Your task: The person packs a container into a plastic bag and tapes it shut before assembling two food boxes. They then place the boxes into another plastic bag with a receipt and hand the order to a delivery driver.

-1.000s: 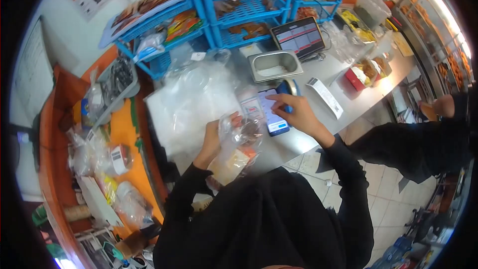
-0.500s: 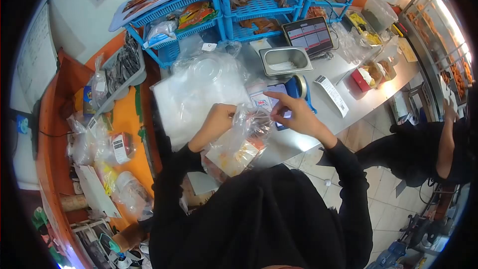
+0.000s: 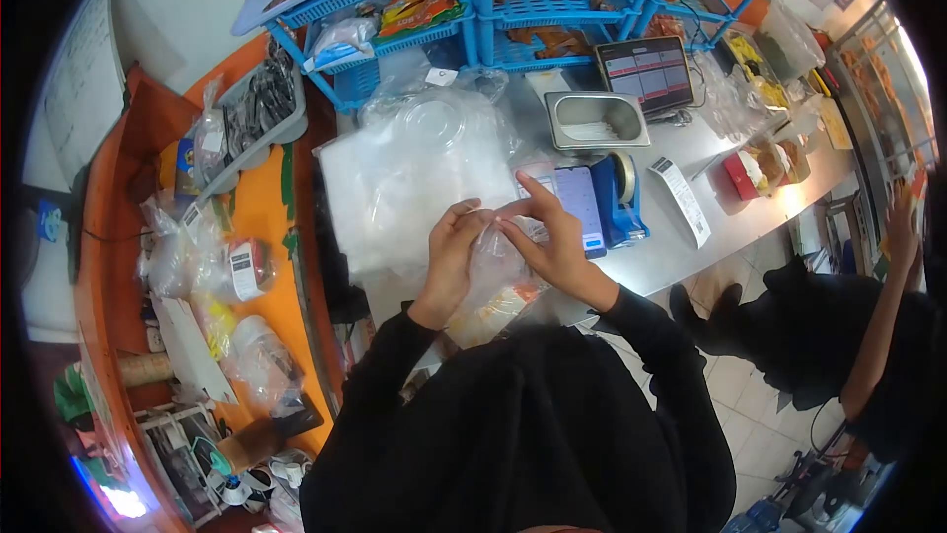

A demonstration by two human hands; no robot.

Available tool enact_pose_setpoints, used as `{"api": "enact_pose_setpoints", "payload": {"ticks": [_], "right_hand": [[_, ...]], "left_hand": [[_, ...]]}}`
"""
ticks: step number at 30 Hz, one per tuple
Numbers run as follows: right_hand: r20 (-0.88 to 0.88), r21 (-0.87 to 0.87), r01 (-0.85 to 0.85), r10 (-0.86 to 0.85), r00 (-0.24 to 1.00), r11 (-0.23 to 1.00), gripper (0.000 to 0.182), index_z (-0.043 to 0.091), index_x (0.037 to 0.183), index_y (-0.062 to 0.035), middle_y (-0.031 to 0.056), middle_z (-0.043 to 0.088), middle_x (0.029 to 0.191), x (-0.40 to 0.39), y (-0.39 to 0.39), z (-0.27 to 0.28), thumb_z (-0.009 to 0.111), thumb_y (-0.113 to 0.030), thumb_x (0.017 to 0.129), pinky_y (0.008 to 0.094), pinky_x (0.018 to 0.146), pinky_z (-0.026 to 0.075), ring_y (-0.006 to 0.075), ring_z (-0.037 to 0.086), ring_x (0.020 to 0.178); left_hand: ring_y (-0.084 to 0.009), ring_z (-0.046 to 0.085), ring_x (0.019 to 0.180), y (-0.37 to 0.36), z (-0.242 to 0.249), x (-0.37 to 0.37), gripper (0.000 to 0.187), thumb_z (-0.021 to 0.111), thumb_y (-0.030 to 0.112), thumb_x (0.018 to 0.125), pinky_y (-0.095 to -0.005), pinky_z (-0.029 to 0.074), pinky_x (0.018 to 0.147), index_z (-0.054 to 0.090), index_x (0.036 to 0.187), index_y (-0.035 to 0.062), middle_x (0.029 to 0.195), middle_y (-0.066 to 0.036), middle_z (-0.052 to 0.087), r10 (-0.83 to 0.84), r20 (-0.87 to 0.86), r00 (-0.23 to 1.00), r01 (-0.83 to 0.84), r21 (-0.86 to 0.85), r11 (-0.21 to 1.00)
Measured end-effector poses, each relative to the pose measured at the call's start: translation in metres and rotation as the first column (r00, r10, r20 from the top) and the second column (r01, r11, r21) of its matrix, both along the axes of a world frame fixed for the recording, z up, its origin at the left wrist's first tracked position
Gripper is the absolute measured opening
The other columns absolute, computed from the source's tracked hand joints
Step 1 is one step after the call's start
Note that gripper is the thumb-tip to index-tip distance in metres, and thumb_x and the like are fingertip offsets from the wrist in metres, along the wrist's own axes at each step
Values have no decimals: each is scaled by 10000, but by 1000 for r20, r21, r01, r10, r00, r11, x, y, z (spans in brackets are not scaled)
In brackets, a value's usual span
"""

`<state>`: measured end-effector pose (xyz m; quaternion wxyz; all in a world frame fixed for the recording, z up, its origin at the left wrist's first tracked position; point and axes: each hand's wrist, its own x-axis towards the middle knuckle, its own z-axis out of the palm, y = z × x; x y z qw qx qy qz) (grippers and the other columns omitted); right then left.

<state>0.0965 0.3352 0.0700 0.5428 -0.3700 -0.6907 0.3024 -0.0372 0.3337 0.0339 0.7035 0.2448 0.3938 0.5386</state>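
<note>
Bag, one, clear, at tabletop's near edge; its top pinched in both grips, left hand and right hand. One phone, one tape dispenser to the right.

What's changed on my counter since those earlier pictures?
Your right hand left the phone and moved left to the plastic bag; it and your left hand now pinch the bag's top together. The co-worker has changed pose, an arm now stretched toward the food display. Phone, blue tape dispenser and metal container stayed put.
</note>
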Motion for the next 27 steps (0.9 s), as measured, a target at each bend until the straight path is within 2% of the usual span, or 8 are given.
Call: {"api": "enact_pose_setpoints", "payload": {"ticks": [2,6,8,11,17,21,23,27], "right_hand": [[57,43,21,-24,998,999,354,489,1003,-13,102,588,768,3,0,-5,606,2,670,253,632,457,196,590,712],[60,89,113,-119,991,990,105,605,748,-4,101,592,771,4,-3,-3,620,17,647,232,565,469,183,596,677],[72,96,105,-112,991,990,124,602,766,-3,101,592,771,6,-2,-3,618,24,646,230,569,471,180,596,677],[94,107,92,-102,990,990,145,599,783,-5,99,592,773,9,-1,-1,617,30,644,227,575,473,178,596,676],[153,96,71,-86,984,993,134,594,771,-7,96,590,769,9,0,5,621,20,643,229,565,472,188,594,667],[240,-4,44,-41,970,999,134,591,760,-10,96,587,737,13,4,11,640,-9,635,249,530,455,201,579,614],[244,-50,-2,14,970,999,132,591,754,-12,93,586,720,19,8,14,644,-17,633,255,523,449,204,573,601],[261,-126,-56,87,961,990,112,596,733,-11,79,592,693,25,12,20,648,-30,636,251,530,449,196,576,603]], "left_hand": [[-117,542,786,-5,-2,8,184,497,-24,759,-204,426,702,490,943,-25,827,-65,556,184,-73,980,-168,178,969],[-110,549,695,-6,0,10,111,535,-42,733,-190,433,612,568,836,-15,778,-55,561,311,-335,890,-130,467,875],[-99,528,697,-6,3,7,111,533,-48,738,-188,420,608,579,833,-10,774,-62,542,399,-573,716,80,635,768],[-103,526,587,-2,1,11,169,576,-51,684,-202,400,475,607,828,31,731,-63,554,491,-546,679,63,709,702],[-114,548,590,-1,14,9,186,590,-60,662,-196,412,480,599,830,21,728,-65,553,539,-615,575,174,737,654],[-106,555,612,2,8,5,180,586,-58,674,-195,423,499,598,838,16,727,-60,558,500,-617,607,195,726,660],[-102,560,637,3,8,5,162,577,-56,692,-191,443,539,598,839,8,754,-62,572,274,-498,823,98,599,795],[-108,552,697,4,10,2,146,578,-50,697,-194,442,596,606,830,3,777,-83,582,180,-480,858,118,525,843]]}}
